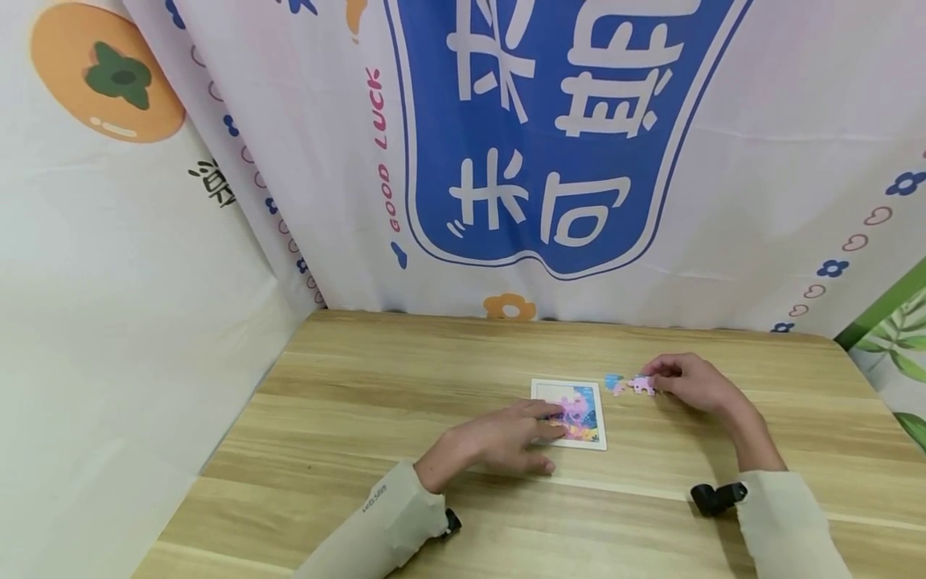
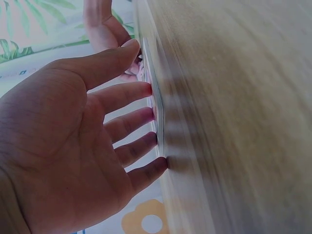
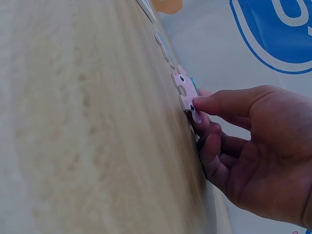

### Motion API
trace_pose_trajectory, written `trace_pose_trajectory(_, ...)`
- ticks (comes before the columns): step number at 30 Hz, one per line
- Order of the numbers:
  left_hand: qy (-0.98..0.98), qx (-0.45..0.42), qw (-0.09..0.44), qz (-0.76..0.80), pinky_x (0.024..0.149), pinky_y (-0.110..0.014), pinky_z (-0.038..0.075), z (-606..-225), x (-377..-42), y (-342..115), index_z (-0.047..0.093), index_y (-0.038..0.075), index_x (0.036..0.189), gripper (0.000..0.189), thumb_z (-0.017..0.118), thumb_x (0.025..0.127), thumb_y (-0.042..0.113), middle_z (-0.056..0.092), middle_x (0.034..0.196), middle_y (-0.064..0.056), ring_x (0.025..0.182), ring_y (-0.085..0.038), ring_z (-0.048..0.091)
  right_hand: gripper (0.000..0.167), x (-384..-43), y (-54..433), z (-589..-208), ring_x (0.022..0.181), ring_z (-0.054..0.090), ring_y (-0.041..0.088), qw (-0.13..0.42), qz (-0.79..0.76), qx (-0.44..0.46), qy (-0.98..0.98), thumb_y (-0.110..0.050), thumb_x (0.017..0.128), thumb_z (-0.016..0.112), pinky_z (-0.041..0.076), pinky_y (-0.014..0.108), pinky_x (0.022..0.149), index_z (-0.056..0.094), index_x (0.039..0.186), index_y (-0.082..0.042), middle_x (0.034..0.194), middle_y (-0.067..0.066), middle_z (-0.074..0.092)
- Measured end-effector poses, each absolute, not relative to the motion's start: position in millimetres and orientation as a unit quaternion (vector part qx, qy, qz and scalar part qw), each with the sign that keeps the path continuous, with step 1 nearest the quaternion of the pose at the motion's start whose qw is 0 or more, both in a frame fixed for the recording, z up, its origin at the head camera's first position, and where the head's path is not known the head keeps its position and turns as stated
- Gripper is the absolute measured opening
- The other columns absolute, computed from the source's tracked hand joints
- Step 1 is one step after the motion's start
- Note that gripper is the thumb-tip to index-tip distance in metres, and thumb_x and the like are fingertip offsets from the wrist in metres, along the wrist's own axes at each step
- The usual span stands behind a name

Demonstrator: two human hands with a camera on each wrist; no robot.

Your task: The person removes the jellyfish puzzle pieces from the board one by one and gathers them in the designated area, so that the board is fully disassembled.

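Observation:
A small jigsaw puzzle in a white-edged square tray [image 1: 597, 444] lies on the table, showing a pink and blue picture with a pale unfilled part at its upper left. My left hand [image 1: 515, 438] rests its outstretched fingertips on the puzzle's left side, thumb off its lower edge. To the right of the tray, my right hand [image 3: 265, 141] pinches a pink puzzle piece [image 3: 185, 90] between thumb and fingers, tilted up from the tabletop. Another loose puzzle piece [image 1: 614, 383], blue and pink, lies between the tray and that held piece.
The wood-grain table [image 1: 347, 434] reaches back to a printed white curtain [image 1: 347, 265] with a blue emblem. Another white cloth [image 1: 145, 322] hangs along the left. A black wrist device [image 1: 716, 498] sits at the right sleeve.

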State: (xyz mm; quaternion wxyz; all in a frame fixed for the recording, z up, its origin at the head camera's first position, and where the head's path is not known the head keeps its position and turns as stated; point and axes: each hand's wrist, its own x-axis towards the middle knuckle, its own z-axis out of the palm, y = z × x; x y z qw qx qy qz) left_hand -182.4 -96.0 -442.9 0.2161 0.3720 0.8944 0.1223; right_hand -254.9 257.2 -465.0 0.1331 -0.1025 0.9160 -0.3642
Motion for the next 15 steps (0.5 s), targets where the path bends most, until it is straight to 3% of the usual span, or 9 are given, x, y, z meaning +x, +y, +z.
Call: trace_pose_trajectory(15,0.897,0.361,0.22,0.126,0.136,-0.047,0.023,-442.5,-181.3,-94.3,0.048,0.027,0.163,0.063,0.066,0.106,0.045,0.024,0.18,0.005,0.168,-0.023,0.02,0.021,-253.8,256.1,-468.9,0.097,0.055,0.026,0.111,-0.344,-0.102,0.927,-0.013,0.106,0.063,0.045,0.034,0.079,0.075,0.12,-0.003,0.112,0.015,0.07)
